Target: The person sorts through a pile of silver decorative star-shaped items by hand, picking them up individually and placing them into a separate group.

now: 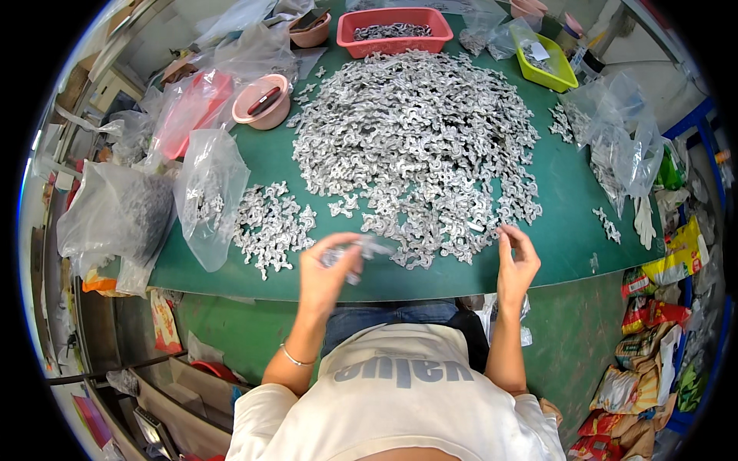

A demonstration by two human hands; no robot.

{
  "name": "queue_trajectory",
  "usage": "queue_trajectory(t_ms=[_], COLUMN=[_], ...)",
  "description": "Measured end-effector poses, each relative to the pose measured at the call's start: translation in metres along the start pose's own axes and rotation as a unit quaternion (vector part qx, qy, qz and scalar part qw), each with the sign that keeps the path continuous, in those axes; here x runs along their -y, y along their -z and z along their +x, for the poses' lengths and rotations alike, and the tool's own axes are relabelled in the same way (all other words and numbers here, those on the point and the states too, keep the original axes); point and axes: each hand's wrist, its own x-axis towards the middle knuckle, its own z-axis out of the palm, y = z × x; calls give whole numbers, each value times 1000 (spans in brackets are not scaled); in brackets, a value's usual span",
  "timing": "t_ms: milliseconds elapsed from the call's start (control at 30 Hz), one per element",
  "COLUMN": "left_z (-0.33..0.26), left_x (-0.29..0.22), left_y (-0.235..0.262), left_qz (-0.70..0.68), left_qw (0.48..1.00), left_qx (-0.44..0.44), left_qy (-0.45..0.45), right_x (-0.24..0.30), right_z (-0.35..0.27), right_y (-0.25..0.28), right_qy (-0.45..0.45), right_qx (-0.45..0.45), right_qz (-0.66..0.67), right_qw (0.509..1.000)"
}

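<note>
At the far left of the frame a bulging clear bag (115, 211) of grey pieces sits at the corner of my green table (573, 184). Just right of it stands a second, slimmer plastic bag (209, 165) with a few pieces inside. Above, toward the upper left, is a pink bowl (270, 120) with a red-and-black tool (264, 101) in it. A small heap (274, 227) of the grey pieces lies left of centre, and just beside it my left hand (315, 270) is closed around several grey pieces (369, 247), somewhat blurred. The large heap (415, 123) fills the upper middle, with a red tub (369, 48) of similar pieces behind it at the top. My right hand (516, 263) is at the large heap's lower right edge, fingers curled, thumb and forefinger close together; I can't tell whether they pinch a piece. Upper right is a yellow-green tray (550, 78); below it, near the table's right end, a crumpled clear bag (634, 142) and a white glove (644, 223).
</note>
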Motion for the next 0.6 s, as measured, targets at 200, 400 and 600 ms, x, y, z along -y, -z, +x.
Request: queue_trajectory(t_ms=[200, 400, 600], left_z=[24, 24, 17], left_x=[25, 31, 21], left_y=[95, 94, 59], left_qz=[284, 421, 203], left_qw=[946, 847, 957], left_qx=[-151, -260, -170], left_qy=[-39, -193, -117], right_x=[-36, -27, -27], right_z=[25, 35, 29], right_y=[-6, -23, -12], right_qy=[111, 171, -93], right_qx=[98, 128, 27], right_qz=[-243, -409, 64], right_qw=[959, 887, 993])
